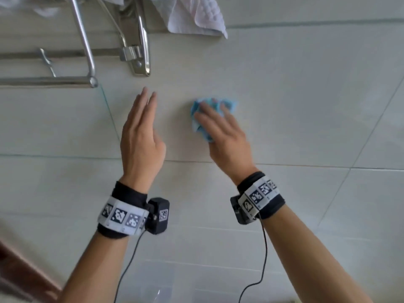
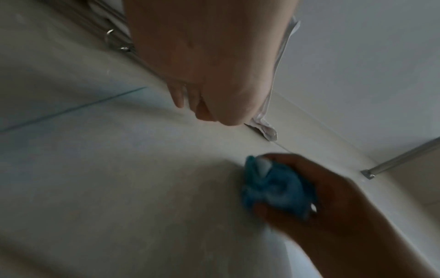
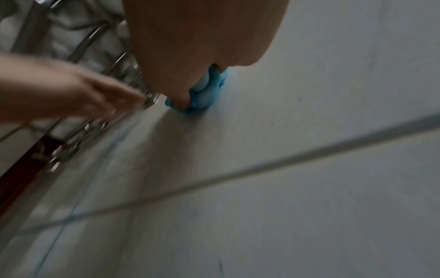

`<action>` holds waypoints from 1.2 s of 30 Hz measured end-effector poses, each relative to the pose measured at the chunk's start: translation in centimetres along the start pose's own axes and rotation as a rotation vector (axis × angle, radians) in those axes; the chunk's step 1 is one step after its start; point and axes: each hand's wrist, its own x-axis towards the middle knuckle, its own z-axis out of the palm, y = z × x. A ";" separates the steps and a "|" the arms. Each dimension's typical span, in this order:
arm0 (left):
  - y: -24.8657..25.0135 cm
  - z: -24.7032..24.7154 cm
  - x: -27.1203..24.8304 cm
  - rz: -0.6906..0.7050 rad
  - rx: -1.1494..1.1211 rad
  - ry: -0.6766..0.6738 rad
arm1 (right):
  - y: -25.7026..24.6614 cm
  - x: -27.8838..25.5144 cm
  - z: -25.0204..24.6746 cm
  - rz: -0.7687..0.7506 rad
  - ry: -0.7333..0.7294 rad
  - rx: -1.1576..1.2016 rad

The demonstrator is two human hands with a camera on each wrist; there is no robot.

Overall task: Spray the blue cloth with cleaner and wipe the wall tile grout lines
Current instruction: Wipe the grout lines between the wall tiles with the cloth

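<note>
both wrist views are blurred and our right hand (image 1: pixel 220 132) covers much of the crumpled blue microfibre cloth (image 1: pixel 197 125), so we cannot make out its full shape. our left hand (image 1: pixel 142 136) is raised with fingers straight and together, holding nothing, well left of the cloth. our right hand's curled fingers grip the cloth against the pale grey wall tile (image 1: pixel 295 101), above a horizontal grout line (image 1: pixel 306 166).

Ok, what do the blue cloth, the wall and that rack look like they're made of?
Blue cloth: soft fabric, perhaps microfibre; it bunches and creases under the right hand. Wall: glazed-looking pale ceramic tile with thin grout lines. Rack: polished metal, shiny with reflections.
</note>
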 end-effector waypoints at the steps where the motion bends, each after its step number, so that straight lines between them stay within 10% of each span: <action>1: -0.5 -0.5 0.8 0.044 0.017 -0.037 | -0.6 -1.3 0.6 -0.052 -0.063 0.013; 12: -4.8 -2.8 4.2 0.279 0.147 -0.296 | 0.1 5.5 -2.6 0.168 0.191 -0.002; 20: -6.5 -3.8 5.6 0.357 0.083 -0.363 | -4.6 0.9 2.4 0.002 -0.072 -0.026; 28: -7.6 -6.4 5.6 0.256 0.074 -0.216 | -5.2 7.0 1.5 0.313 0.249 -0.053; 36: -8.3 -6.8 6.7 0.229 0.193 -0.314 | -9.9 2.5 7.3 -0.106 -0.223 -0.064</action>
